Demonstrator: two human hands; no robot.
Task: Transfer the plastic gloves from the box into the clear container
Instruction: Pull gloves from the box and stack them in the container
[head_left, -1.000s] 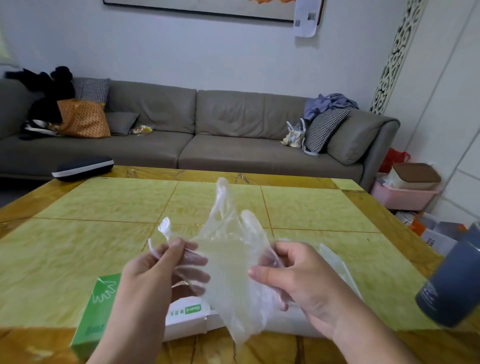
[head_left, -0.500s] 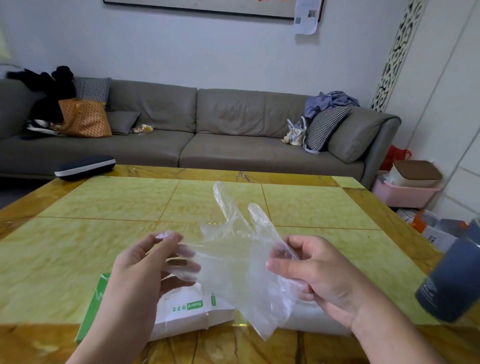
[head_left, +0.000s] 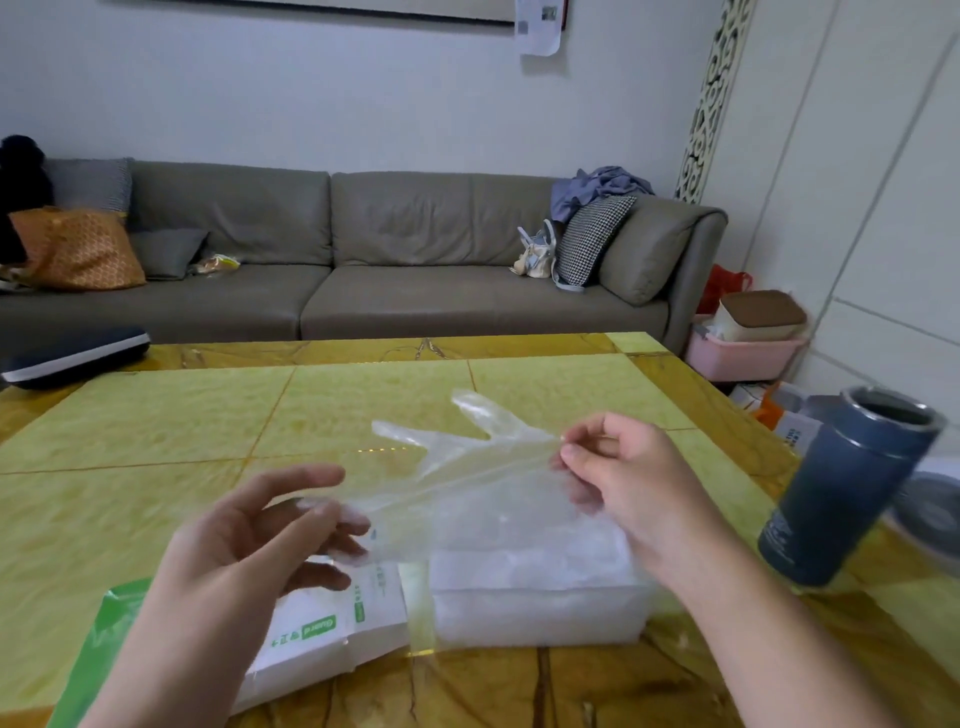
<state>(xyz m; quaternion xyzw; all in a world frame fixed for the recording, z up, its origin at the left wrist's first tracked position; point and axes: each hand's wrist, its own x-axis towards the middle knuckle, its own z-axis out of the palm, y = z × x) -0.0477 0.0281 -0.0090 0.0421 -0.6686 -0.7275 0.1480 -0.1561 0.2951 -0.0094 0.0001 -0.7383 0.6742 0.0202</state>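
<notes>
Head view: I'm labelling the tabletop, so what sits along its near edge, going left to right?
Green and white cardboard glove box → clear plastic container stuffed with plastic gloves → dark blue cylindrical tumbler. The thin clear plastic glove, stretched between both hands, overlaps box and container, so it is left out.

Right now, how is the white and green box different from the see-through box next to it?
The glove box is white card with green print, and you cannot see inside it; the clear container is see-through plastic showing crumpled gloves inside. The glove box sits left, under the left hand; the clear container sits right, below the right hand. Both rest on the table.
</notes>
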